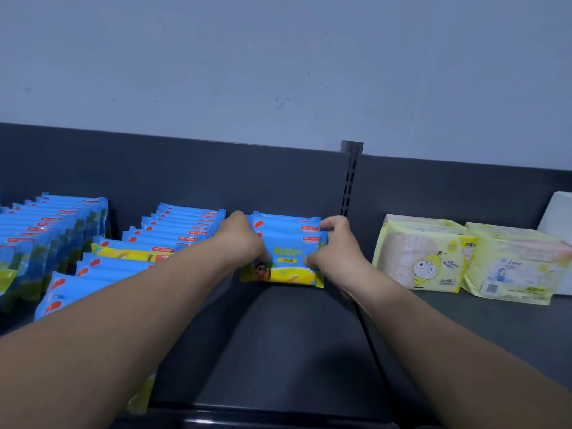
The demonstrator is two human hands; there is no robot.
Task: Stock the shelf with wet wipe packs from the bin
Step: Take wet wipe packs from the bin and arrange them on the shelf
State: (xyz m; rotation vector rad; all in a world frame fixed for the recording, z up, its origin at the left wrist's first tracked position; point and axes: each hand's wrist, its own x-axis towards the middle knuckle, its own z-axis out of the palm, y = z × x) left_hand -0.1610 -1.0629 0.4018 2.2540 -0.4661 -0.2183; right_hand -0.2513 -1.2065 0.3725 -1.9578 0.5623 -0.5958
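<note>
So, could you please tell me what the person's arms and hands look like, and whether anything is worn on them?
The left arm and right arm are bare right to the frame edge: no sleeves, watch or bracelet. The left hand and right hand wear no gloves, and no rings show, though parts of both hands are hidden.

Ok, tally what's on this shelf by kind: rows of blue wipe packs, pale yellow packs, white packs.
Rows of blue wipe packs: 3 (left, middle, and a short one gripped by the left hand and right hand)
Pale yellow packs: 2
White pack: 1
Total: 6
</note>
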